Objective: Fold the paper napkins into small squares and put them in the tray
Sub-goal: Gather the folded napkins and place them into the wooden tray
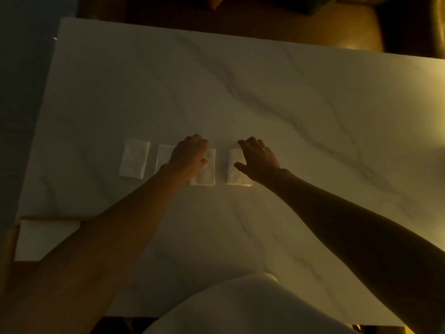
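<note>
Several folded white paper napkins lie in a row on the marble table (265, 97). The leftmost napkin (134, 157) lies free. A second napkin (163, 157) is partly hidden by my left wrist. My left hand (189, 154) rests with curled fingers over the third napkin (204, 173). My right hand (257, 157) lies flat, fingers apart, on the fourth napkin (234, 169). Neither hand lifts a napkin. No tray shows in the dim view.
A white flat sheet or stack (43, 239) sits at the table's near-left edge. A brown leather seat (313, 25) stands beyond the far edge. My white-clothed body (240, 307) is at the near edge. The light is dim and yellowish.
</note>
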